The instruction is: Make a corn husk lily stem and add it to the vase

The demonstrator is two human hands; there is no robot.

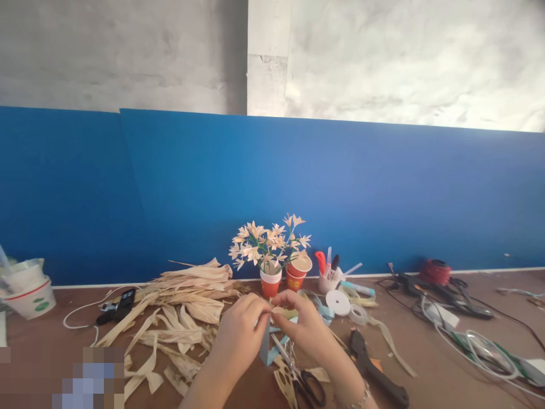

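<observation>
Dry sliver [272, 305], pale and apparently of husk, was held just below the centre of the frame, at the tips of both hands. Its near end was pinched by the thumb and forefinger of the left hand [242, 326], which were closed together on it. The forefinger and thumb of the right hand [307, 326] were curved, with a gap behind the tips; whether they were clamped on the sliver could not be told. By its look, it was judged very light, thin and rather brittle, likely to be split along the grain if bent sharply or squeezed hard; a light pinch near its base, with the thin edges left free, was judged safest. Blue ribbon [264, 344] was seen just below, with scissors [314, 388] at the lower middle of the frame.
</observation>
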